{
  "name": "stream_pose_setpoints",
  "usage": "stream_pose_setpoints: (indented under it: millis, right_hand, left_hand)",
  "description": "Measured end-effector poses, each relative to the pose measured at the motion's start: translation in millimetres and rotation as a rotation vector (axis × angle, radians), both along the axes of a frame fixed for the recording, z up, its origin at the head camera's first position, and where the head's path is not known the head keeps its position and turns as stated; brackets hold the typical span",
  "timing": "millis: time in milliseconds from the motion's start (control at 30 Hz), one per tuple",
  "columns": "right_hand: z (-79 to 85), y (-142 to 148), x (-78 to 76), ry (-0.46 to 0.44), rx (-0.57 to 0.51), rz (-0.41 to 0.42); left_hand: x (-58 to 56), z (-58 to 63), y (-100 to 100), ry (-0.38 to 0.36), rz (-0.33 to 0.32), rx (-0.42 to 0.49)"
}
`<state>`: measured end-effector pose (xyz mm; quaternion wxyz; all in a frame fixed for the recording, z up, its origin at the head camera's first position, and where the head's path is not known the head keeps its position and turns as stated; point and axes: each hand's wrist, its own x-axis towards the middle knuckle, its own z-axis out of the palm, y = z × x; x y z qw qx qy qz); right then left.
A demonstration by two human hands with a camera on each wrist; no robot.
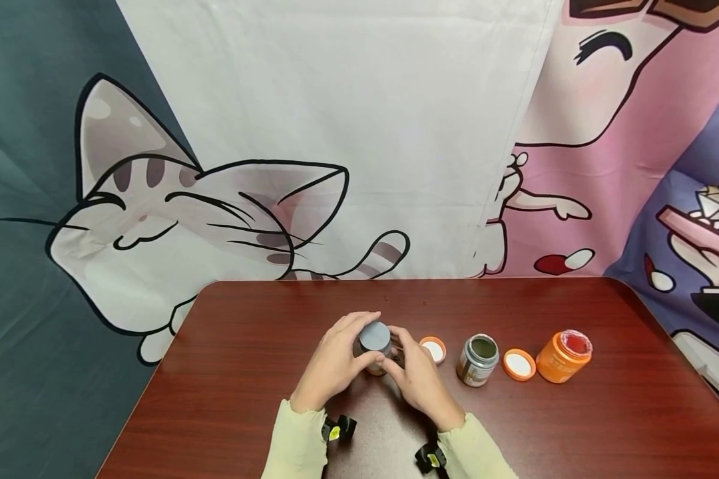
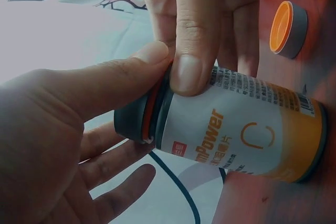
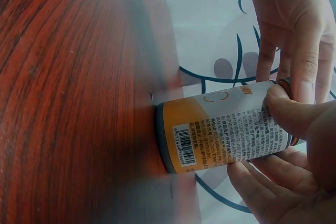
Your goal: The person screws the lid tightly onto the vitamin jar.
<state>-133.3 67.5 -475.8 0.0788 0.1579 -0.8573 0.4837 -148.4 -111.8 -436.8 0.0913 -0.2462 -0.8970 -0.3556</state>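
C-labelled bottle (image 2: pixel 236 129) held two-handed

It is upright at the table (image 1: pixel 234 379); the left hand (image 1: pixel 335 362) pinches the grey cap (image 1: pixel 374 336), the right hand (image 1: pixel 421 377) grips just below. Cap-turning seems the step; a turn would need steady counter-hold. Rightward sit an open grey bottle (image 1: pixel 476 374) and an open orange bottle (image 1: pixel 557 362)

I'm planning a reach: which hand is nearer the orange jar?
Right. The right hand holds the bottle, left of the orange jar with the grey jar between; the left hand is farther left, gripping the cap.
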Motion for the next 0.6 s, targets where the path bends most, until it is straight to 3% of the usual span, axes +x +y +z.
stream_pose_setpoints:
  millis: [300, 600]
  right_hand:
    - [1.4, 0.9, -0.1, -0.036, 0.012, 0.004]
    - [2.5, 0.3, 0.0, -0.050, -0.004, 0.001]
  left_hand:
    - [-0.6, 1.8, -5.5, -0.008, 0.023, -0.017]
    - [0.3, 4.4, -7.5, -0.027, -0.011, -0.013]
